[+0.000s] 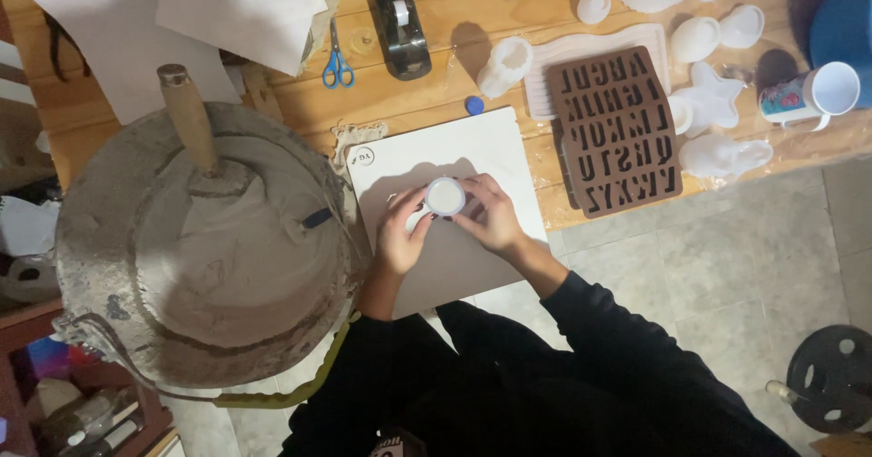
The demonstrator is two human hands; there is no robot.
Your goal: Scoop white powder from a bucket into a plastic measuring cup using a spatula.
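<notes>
Both hands, left hand [400,234] and right hand [490,216], hold a small round mould [445,196] in a close grip over the white board [472,148]; it looks already filled, while the moulds [718,103] far right sit untouched.

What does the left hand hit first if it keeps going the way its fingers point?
Likely the small white cup: the left hand already touches it. Past it come the white board, then the tape dispenser; heights unclear.

Small round white mould [445,197], apparently filled with pale mix, upright on white board [472,153].
</notes>
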